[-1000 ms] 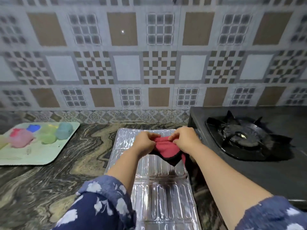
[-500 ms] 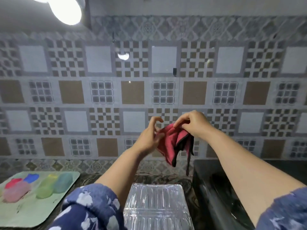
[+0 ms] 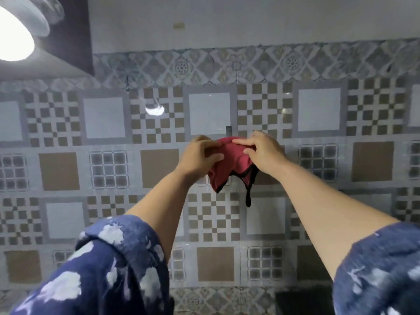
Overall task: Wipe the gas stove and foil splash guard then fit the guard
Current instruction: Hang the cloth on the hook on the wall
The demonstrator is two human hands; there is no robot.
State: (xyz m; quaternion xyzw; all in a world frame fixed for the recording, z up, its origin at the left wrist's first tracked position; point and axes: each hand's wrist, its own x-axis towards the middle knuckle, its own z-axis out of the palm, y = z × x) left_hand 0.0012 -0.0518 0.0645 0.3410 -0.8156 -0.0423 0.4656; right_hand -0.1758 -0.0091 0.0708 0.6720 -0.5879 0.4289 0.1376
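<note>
A round ceiling lamp (image 3: 13, 35) at the far upper left burns white and blows out its own shape. Its glare repeats as a small bright spot (image 3: 155, 109) on the glossy wall tiles (image 3: 318, 110). The room is evenly lit, with soft shadows. The near sleeves (image 3: 102, 269) smear with motion blur, and the tile lines bow toward the edges.

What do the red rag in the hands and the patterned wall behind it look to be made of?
The red rag with dark edging looks like soft woven or microfibre cloth: it bunches and droops limply between the left hand and right hand. The patterned wall looks like glossy glazed ceramic tile: it mirrors a lamp and shows straight seams.
</note>
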